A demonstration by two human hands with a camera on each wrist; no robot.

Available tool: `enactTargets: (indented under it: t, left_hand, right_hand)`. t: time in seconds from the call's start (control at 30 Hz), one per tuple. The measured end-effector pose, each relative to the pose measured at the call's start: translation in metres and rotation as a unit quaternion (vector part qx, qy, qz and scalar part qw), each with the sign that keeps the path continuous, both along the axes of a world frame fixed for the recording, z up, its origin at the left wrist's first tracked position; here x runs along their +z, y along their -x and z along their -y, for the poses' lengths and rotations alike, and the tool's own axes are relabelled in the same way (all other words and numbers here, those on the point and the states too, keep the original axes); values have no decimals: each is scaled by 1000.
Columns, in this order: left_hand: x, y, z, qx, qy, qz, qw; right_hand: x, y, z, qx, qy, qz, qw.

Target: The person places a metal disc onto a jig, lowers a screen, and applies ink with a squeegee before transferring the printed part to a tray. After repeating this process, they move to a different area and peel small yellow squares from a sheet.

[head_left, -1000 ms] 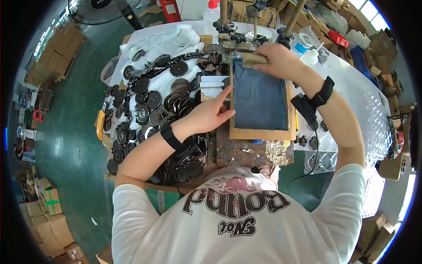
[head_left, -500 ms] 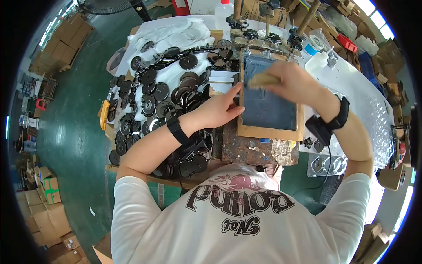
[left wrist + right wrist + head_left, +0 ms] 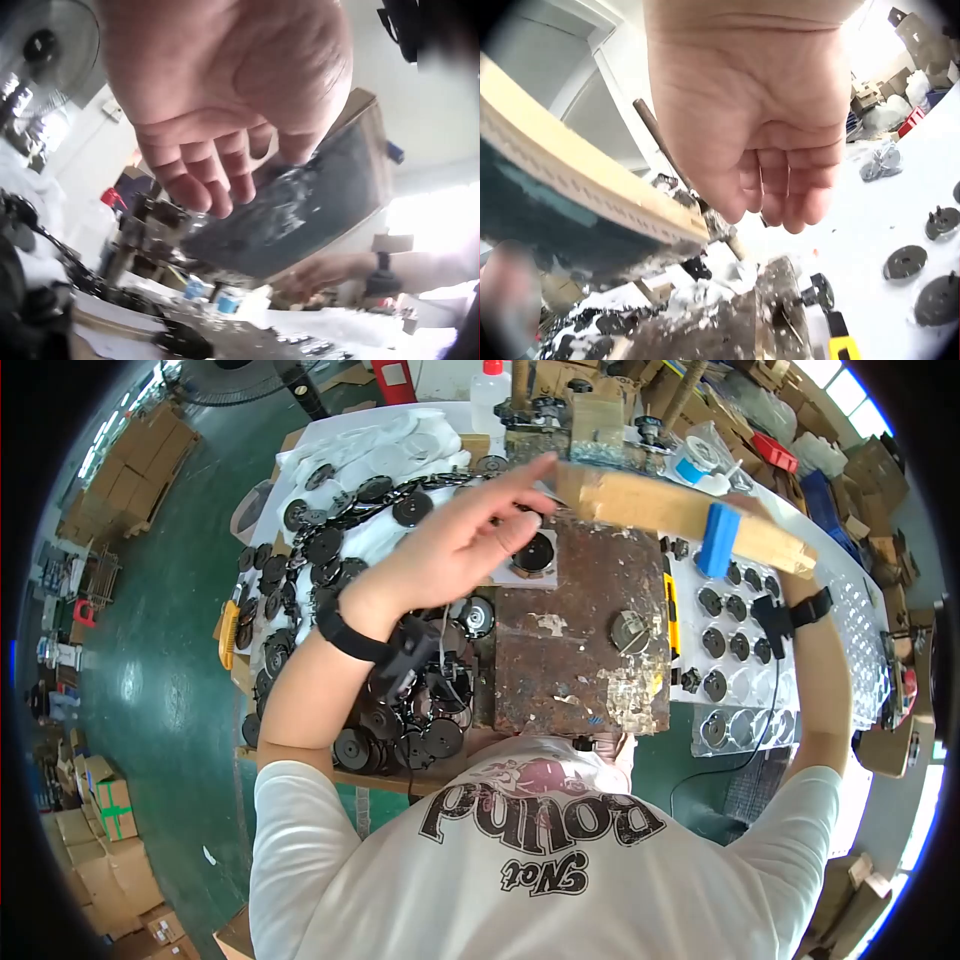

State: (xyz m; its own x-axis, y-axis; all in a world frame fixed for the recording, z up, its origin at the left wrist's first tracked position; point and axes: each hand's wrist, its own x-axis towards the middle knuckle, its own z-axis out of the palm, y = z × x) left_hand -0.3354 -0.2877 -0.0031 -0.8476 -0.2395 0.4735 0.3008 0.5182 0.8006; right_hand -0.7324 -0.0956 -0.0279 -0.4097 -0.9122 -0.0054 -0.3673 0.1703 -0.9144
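Note:
The wooden-edged screen frame (image 3: pixel 660 505) is tilted up over the stained board (image 3: pixel 560 650); a blue piece (image 3: pixel 718 540) is on its near bar. My left hand (image 3: pixel 450 550) reaches its left end with fingers extended, and whether they touch it is unclear. In the left wrist view that hand (image 3: pixel 232 90) hangs before the dark mesh (image 3: pixel 300 210), fingers slightly bent. My right hand (image 3: pixel 745 507) is partly hidden behind the frame's right side; in the right wrist view the hand (image 3: pixel 757 120) is empty, fingers loosely curled. A black disc (image 3: pixel 533 552) lies on a white piece below my left fingers.
Many dark discs (image 3: pixel 378 722) cover the left table area beside white cloth (image 3: pixel 400 450). Clamps and posts stand at the back, near a red-capped bottle (image 3: pixel 489 398). To the right are a yellow-handled tool (image 3: pixel 671 610), a white tub (image 3: pixel 695 458) and clear trays with discs (image 3: pixel 738 730).
The frame has swung up off the board, exposing the black disc. My left hand has risen and moved left; my right hand has moved right and no longer grips the beige block.

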Motion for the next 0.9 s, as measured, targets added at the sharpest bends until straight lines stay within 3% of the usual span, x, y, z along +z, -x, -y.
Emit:
enactTargets:
  t: [0.03,0.07,0.1,0.13,0.17,0.2,0.27,0.33,0.4,0.47,0.6,0.67,0.73,0.9]
  left_hand:
    - [-1,-1,9,-5,-1,-1,1000]
    - [-3,-2,20,75,103,77,989]
    - [-6,-4,34,153,207,153,954]
    - [-18,-5,55,195,301,181,916]
    - [-34,-8,75,234,393,205,865]
    - [-50,-14,92,230,395,205,865]
    - [-69,-23,114,249,463,330,784]
    - [-63,-20,115,243,449,342,789]
    - [-59,-20,115,232,412,372,799]
    - [-57,-21,114,235,403,375,801]
    - [-52,-21,110,234,391,377,806]
    - [-54,-20,110,230,403,372,804]
    - [-61,-21,116,227,408,354,810]
    - [-68,-24,122,216,405,327,826]
  right_hand:
    - [-7,-6,-9,23,97,152,983]
    - [-12,-10,-12,18,97,152,984]
    - [-11,-36,-2,45,-26,-102,993]
    - [-11,-56,7,70,-147,-346,924]
    - [-22,-61,13,121,-103,-299,941]
    - [-32,-66,21,170,-56,-252,951]
    - [-18,-125,45,135,-151,-245,948]
    - [-40,-142,65,157,-79,-281,943]
    - [-32,-182,95,210,-10,-362,908]
    - [-19,-214,102,169,-47,-334,926]
    - [-38,-227,128,176,-44,-328,927]
    - [-41,-224,132,199,-68,-401,892]
    - [-46,-215,130,160,-75,-417,892]
    - [-37,-163,73,118,-18,-286,951]
